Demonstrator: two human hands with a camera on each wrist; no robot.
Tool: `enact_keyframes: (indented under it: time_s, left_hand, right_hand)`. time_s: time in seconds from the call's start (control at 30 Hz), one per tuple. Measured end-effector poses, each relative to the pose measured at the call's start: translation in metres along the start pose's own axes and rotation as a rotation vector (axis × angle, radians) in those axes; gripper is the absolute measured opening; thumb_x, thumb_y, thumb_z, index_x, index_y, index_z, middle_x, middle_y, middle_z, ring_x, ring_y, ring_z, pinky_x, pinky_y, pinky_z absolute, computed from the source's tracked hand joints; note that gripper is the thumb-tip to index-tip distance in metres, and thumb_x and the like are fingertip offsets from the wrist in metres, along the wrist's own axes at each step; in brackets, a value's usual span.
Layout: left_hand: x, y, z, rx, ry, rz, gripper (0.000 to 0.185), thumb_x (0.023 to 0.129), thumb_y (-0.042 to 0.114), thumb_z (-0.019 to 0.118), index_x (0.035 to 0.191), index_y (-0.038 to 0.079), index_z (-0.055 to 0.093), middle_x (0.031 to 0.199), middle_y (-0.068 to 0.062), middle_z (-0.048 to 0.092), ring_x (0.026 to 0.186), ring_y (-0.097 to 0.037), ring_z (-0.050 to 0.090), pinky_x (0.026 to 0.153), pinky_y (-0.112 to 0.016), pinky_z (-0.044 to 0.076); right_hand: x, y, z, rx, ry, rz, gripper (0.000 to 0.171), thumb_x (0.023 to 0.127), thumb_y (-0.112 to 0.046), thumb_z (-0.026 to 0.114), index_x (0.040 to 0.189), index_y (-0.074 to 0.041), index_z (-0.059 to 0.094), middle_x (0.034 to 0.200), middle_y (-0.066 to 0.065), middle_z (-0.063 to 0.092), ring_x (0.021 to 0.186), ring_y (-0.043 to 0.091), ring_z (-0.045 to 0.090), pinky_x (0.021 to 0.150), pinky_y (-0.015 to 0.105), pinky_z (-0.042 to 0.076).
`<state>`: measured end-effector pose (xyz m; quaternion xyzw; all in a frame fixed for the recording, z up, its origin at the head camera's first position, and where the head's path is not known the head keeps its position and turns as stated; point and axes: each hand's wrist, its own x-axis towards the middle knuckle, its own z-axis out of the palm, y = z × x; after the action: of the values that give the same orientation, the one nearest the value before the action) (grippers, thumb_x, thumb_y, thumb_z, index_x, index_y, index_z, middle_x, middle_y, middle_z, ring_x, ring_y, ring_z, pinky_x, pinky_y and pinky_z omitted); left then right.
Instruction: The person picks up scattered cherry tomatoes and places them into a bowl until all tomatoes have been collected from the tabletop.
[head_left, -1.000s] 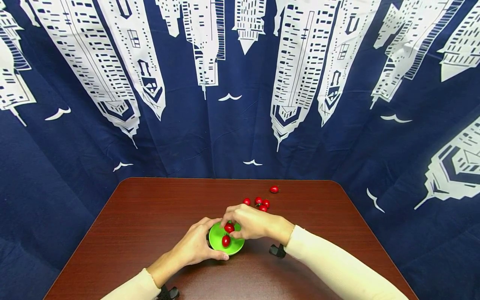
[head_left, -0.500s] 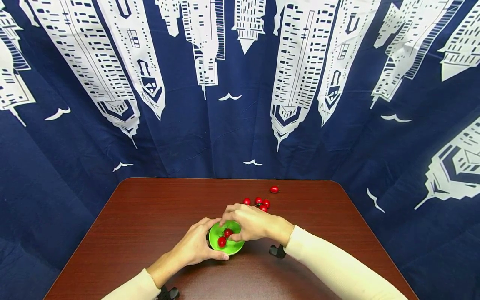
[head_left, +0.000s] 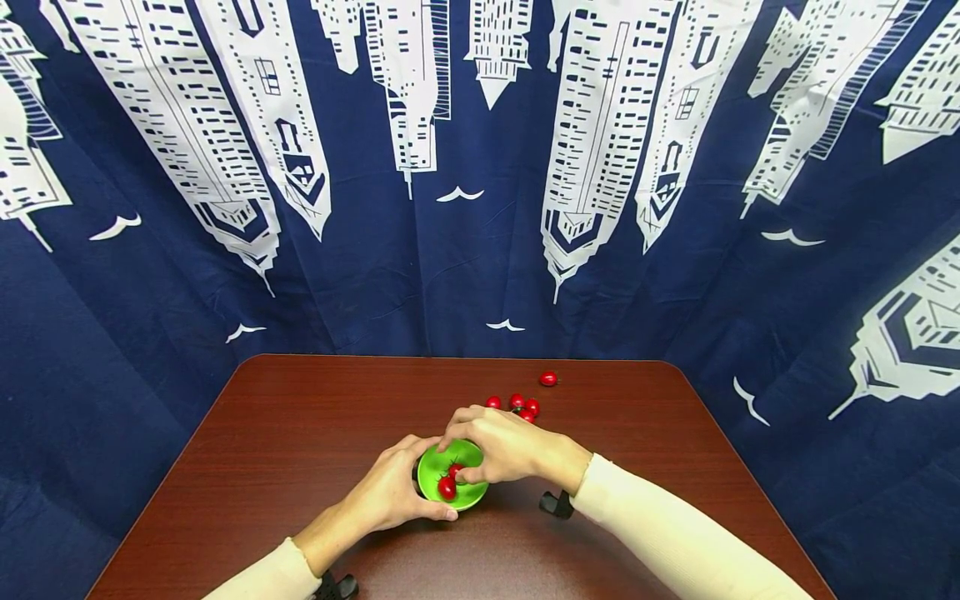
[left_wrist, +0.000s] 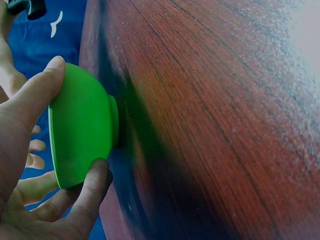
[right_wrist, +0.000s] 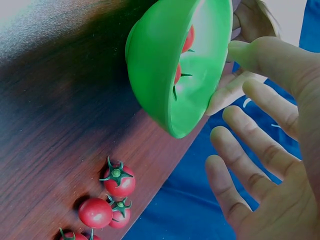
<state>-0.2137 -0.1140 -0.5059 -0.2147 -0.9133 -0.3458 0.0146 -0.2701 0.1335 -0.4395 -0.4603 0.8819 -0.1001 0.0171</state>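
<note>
Head view shows the green bowl (head_left: 471,497) between the two hands on the near half of the bench (head_left: 300,433). The left grip (head_left: 393,490) holds it from the left, thumb along the near side of the rim and fingers round the far left; in the left wrist view, fingers press on the outer wall of the bowl close to its foot. The right grip (head_left: 504,443) hangs over the right side of the bowl, released, its fingers spread and loosely bent with nothing in them. Its thumb comes up to the rim, though whether it touches is hard to tell.

Two cherry tomatoes (head_left: 447,488) lie inside the bowl, left of and below the right grip, one nearer and a little left, the other farther and right. They are glossy red with thin green star-shaped tops. The bowl is plain, bright green and rounded, upright on a small foot.

Beyond the right grip, loose tomatoes (head_left: 517,401) rest on the bench: a tight cluster, one just to its left, and another farther right towards the far edge. Behind hangs a dark blue cloth (head_left: 480,267) printed with white buildings.
</note>
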Motion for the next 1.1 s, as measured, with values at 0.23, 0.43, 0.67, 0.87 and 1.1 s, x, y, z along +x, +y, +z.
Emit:
enact_keyframes:
  time_s: [0.23, 0.43, 0.67, 0.87, 1.1]
  left_hand:
    - [0.000, -0.001, 0.000, 0.003, 0.003, 0.006, 0.106, 0.068, 0.053, 0.114, 0.156, 0.012, 0.071, 0.131, 0.000, 0.076, 0.120, -0.020, 0.072, 0.105, -0.040, 0.064]
    - [0.000, -0.002, 0.000, -0.010, 0.010, 0.024, 0.108, 0.067, 0.052, 0.115, 0.157, 0.012, 0.070, 0.132, -0.002, 0.077, 0.119, -0.021, 0.074, 0.103, -0.038, 0.064]
    - [0.000, -0.001, 0.001, -0.007, 0.009, 0.020, 0.109, 0.067, 0.050, 0.115, 0.158, 0.009, 0.070, 0.130, -0.001, 0.077, 0.118, -0.021, 0.072, 0.103, -0.039, 0.063]
    - [0.000, -0.001, 0.001, -0.014, -0.001, 0.005, 0.108, 0.069, 0.050, 0.115, 0.159, 0.010, 0.069, 0.132, -0.002, 0.077, 0.120, -0.022, 0.071, 0.104, -0.041, 0.063]
    - [0.001, -0.002, 0.001, -0.010, 0.010, 0.021, 0.108, 0.067, 0.052, 0.115, 0.158, 0.012, 0.070, 0.131, -0.002, 0.077, 0.119, -0.022, 0.073, 0.103, -0.040, 0.064]
  right_hand:
    - [-0.002, 0.003, -0.002, 0.052, 0.023, -0.005, 0.039, 0.099, -0.036, 0.093, 0.136, -0.027, 0.085, 0.134, -0.008, 0.077, 0.122, 0.013, 0.072, 0.096, 0.029, 0.063]
    - [-0.004, 0.009, -0.003, 0.075, 0.071, -0.037, 0.038, 0.100, -0.031, 0.093, 0.136, -0.023, 0.085, 0.132, -0.004, 0.080, 0.119, 0.019, 0.076, 0.103, 0.033, 0.064]
    - [-0.009, 0.019, -0.004, 0.093, 0.108, 0.006, 0.038, 0.099, -0.032, 0.091, 0.135, -0.025, 0.084, 0.134, -0.009, 0.077, 0.115, 0.018, 0.076, 0.095, 0.030, 0.065]
    - [-0.015, 0.028, -0.005, 0.092, 0.143, 0.064, 0.043, 0.099, -0.034, 0.089, 0.141, -0.029, 0.081, 0.140, -0.010, 0.075, 0.124, 0.018, 0.076, 0.095, 0.040, 0.068]
    - [-0.020, 0.039, -0.005, 0.093, 0.196, 0.097, 0.046, 0.098, -0.035, 0.089, 0.143, -0.029, 0.080, 0.141, -0.006, 0.074, 0.126, 0.024, 0.077, 0.099, 0.044, 0.068]
